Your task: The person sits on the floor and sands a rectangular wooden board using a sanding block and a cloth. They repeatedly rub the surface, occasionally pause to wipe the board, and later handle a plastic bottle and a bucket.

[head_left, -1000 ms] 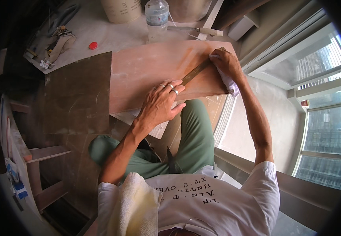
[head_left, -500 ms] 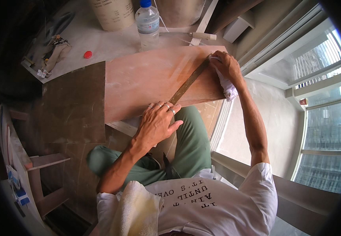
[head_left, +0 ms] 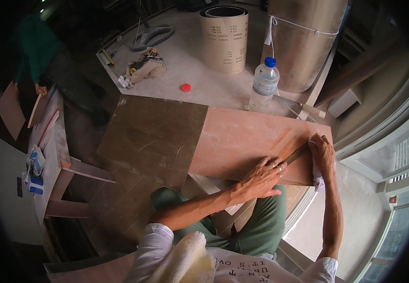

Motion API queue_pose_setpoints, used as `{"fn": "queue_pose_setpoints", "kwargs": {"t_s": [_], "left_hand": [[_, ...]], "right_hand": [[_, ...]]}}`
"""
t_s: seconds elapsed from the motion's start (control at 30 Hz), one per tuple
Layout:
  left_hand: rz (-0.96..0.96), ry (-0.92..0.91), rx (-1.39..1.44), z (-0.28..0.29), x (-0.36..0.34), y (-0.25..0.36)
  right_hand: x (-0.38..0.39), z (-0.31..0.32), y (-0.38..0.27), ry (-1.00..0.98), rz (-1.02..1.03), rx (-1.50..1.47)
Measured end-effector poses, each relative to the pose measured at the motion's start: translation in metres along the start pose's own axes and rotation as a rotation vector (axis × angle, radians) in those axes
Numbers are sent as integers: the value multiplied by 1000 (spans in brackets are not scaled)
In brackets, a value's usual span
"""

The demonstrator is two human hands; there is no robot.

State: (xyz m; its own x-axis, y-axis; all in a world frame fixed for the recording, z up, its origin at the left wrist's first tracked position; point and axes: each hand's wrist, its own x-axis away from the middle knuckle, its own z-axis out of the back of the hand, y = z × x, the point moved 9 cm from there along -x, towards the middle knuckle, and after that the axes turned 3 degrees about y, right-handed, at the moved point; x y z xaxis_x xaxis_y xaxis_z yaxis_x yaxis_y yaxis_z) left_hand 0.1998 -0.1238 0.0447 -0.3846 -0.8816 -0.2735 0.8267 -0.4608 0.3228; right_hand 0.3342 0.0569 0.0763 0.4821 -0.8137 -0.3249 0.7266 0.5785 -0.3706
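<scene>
A long flat brown strip [head_left: 297, 155], shaped like a file, lies aslant over a reddish board [head_left: 242, 141]. My right hand [head_left: 323, 153] is closed around its far end, over a bunched white cloth [head_left: 317, 175] that hangs past the board's right edge. Toward the board's near edge, my left hand [head_left: 263, 178], with rings on its fingers, grips the strip's other end, thumb held apart. The fingertips of both hands are partly hidden. A dark brown sheet [head_left: 152, 139] adjoins the board on the left.
Beyond the board stand a water bottle [head_left: 265, 82], a paper roll [head_left: 224, 42] and a large cylinder [head_left: 303, 47]. A red cap [head_left: 185, 87] and a beige cloth bundle [head_left: 148, 68] lie further left. Another person [head_left: 39, 52] handles panels by a bench [head_left: 53, 146] at far left.
The view has swung left, so the board and bottle sit further right and another person shows at left. My left hand is closer to my right, with less strip showing between them.
</scene>
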Motion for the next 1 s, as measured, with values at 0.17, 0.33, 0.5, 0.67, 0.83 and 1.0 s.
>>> {"fn": "queue_pose_setpoints", "kwargs": {"t_s": [0.17,0.33,0.5,0.67,0.83,1.0], "left_hand": [[34,-13,11,3,3,-1],[33,-38,-2,1,-7,2],[69,21,6,0,-7,-5],[60,-27,-47,-2,-5,2],[72,14,-31,-9,-2,1],[65,31,-34,-10,-1,-4]], "right_hand": [[2,-8,-35,-100,99,-43],[3,-14,-23,-82,88,-129],[-32,-7,9,-4,152,70],[23,-27,-61,-178,149,-230],[-23,-4,14,-54,-19,-38],[29,-29,-68,-262,141,-226]]}}
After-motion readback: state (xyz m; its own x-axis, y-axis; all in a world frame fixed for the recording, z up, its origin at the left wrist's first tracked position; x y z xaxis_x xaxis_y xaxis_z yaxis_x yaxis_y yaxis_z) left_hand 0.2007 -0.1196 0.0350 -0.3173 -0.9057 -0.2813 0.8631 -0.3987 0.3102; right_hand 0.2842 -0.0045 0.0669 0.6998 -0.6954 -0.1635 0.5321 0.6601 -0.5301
